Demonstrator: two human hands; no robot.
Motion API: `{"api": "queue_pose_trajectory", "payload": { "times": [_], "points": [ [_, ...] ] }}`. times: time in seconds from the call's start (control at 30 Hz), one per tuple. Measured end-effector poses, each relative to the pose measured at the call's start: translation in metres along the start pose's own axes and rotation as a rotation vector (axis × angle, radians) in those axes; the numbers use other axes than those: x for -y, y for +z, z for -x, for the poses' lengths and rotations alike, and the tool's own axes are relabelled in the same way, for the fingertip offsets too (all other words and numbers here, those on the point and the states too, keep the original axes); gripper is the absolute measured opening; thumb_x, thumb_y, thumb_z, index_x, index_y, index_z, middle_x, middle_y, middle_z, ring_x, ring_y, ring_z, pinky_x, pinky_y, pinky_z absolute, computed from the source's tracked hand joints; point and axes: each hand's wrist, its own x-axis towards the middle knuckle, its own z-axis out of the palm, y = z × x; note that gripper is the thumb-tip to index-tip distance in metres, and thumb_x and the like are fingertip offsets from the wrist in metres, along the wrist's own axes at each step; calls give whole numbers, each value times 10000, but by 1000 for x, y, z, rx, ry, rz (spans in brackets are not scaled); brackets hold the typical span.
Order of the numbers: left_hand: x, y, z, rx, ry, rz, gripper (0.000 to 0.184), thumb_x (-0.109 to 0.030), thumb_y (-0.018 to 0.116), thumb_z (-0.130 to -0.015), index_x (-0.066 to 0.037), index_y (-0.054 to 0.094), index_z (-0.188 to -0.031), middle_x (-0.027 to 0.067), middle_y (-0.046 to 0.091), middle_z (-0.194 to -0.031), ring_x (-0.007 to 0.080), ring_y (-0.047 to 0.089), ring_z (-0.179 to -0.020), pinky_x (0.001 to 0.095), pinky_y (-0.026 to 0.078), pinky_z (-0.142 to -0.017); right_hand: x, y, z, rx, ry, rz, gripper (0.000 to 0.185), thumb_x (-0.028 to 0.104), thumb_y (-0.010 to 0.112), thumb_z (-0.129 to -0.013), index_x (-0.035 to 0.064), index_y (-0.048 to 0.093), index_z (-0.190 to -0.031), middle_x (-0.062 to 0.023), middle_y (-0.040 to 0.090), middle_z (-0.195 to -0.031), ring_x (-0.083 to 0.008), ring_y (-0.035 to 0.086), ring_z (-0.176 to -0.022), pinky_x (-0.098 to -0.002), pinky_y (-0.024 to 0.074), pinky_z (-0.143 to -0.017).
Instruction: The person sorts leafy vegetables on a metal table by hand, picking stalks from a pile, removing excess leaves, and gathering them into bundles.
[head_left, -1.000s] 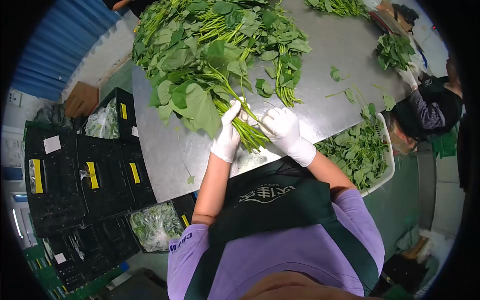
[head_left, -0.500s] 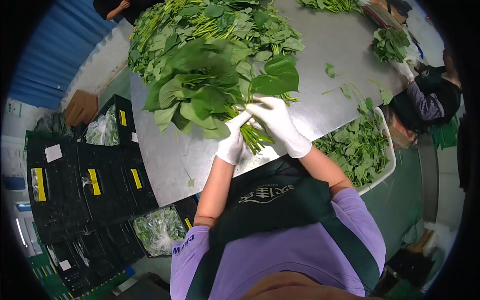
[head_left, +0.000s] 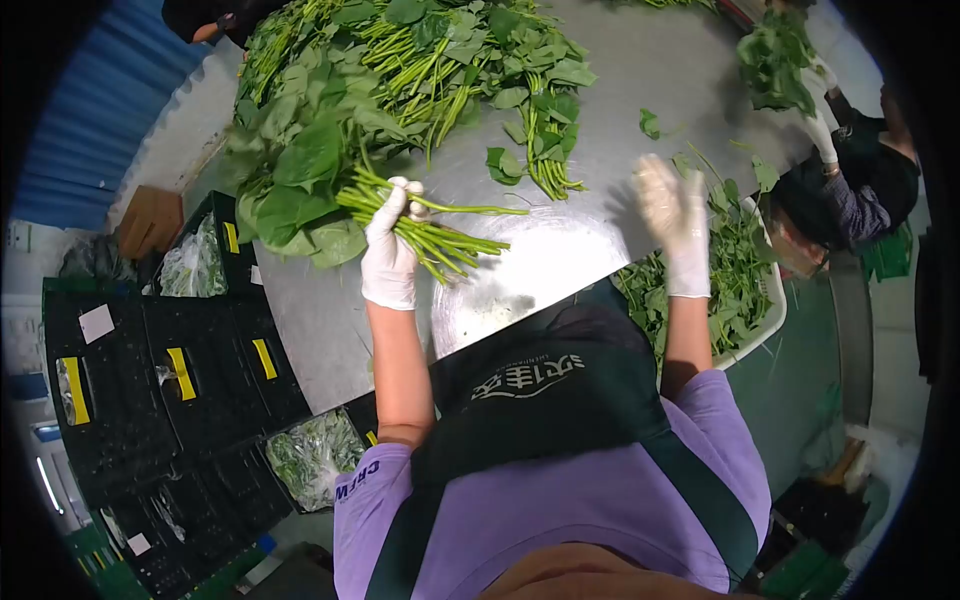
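Observation:
My left hand (head_left: 390, 262), in a white glove, is closed around the stems of a bunch of leafy greens (head_left: 300, 190). The leaves point left and the cut stem ends stick out to the right, with one stem reaching farther than the others. My right hand (head_left: 675, 215), also gloved and slightly blurred, is over the table edge beside a white basket (head_left: 778, 318) of loose greens. Its fingers are stretched out and nothing shows in them. A small bundle of greens (head_left: 550, 150) lies on the metal table (head_left: 600, 100) between the hands.
A large heap of greens (head_left: 410, 50) covers the far left of the table. Black crates (head_left: 115, 345) with yellow handles are stacked on the left, some with bagged greens (head_left: 318, 455). At right, a co-worker's gloved hand (head_left: 822, 140) is by another bunch (head_left: 775, 65).
My hands were together on the bunch. My right hand has let go and moved right to the basket, while my left hand has carried the bunch left.

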Motion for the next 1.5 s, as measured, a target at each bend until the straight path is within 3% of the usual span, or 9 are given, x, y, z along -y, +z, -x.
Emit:
{"api": "queue_pose_trajectory", "payload": {
  "times": [0.1, 0.27, 0.63, 0.77, 1.0, 1.1, 1.23, 1.37, 1.5],
  "points": [
    [16, 10, 2, 137, -134, 0, 145, -59, 588, -828, -38, 562, -969, 124, 619, -859, 136, 555, -641, 231, 471, -588, -59, 25, 10, 370, 335, 875, 505, 376, 426, -930, -87, 537, -1096, -170, 640, -920, -222, 644, -731, -264, 523, -676],
    [17, 13, 11, 158, -117, -232, 153, -69, 592, -820, -21, 563, -963, 139, 633, -868, 131, 573, -638, 230, 474, -590, -103, 46, 8, 534, 583, 719, 201, 128, 570, -851, -53, 618, -925, -96, 630, -780, -137, 602, -663, -218, 460, -618],
    [20, -5, 15, -130, 135, 32, 100, -93, 571, -868, -37, 570, -951, 62, 579, -833, 126, 530, -721, 215, 451, -616, -43, 11, 0, -4, -297, 11, 70, 90, 552, -864, 21, 548, -852, -80, 570, -753, -155, 552, -698, -223, 469, -633],
    [-22, -15, 26, -158, 225, 118, 134, -117, 547, -889, -44, 559, -1001, 72, 587, -842, 127, 533, -697, 217, 468, -615, 21, 0, -13, 33, -293, -148, 457, 338, 501, -881, -40, 505, -1137, -121, 624, -975, -166, 609, -860, -263, 515, -729],
    [-8, -13, 40, -33, 51, -2, 114, -80, 535, -883, -37, 537, -989, 63, 572, -844, 107, 522, -681, 212, 453, -575, -107, -4, -75, 113, -374, 2442, 361, 361, 687, -688, 21, 652, -802, -164, 620, -810, -304, 611, -723, -373, 476, -638],
    [-10, -12, 54, -110, 112, -95, 105, -61, 561, -857, -33, 544, -957, 66, 574, -796, 114, 520, -651, 212, 442, -585, -125, -20, -97, 169, -581, 2623, 276, 303, 690, -661, 45, 618, -725, -152, 604, -750, -299, 611, -701, -383, 481, -614],
    [-26, -24, 64, -96, 186, -117, 116, -48, 574, -841, -37, 548, -954, 63, 575, -780, 119, 525, -649, 211, 438, -586, -108, -11, -104, 8, -646, 2452, 169, 206, 645, -701, 61, 637, -788, -107, 624, -744, -286, 609, -634, -387, 478, -581],
    [-33, -37, 65, -123, 242, -126, 112, -37, 570, -841, -38, 549, -951, 67, 575, -780, 124, 531, -662, 212, 446, -596, -50, 54, -60, -44, -217, 967, 250, 228, 672, -786, 22, 644, -923, -18, 599, -745, -95, 540, -677, -234, 427, -618],
    [-26, -24, 61, -125, 190, -74, 124, -49, 574, -846, -31, 539, -964, 73, 575, -795, 118, 533, -672, 209, 459, -605, -32, 46, -56, 156, -224, 762, 152, 141, 653, -800, 45, 630, -916, 22, 585, -789, -53, 488, -724, -189, 377, -672]
  ]
}}
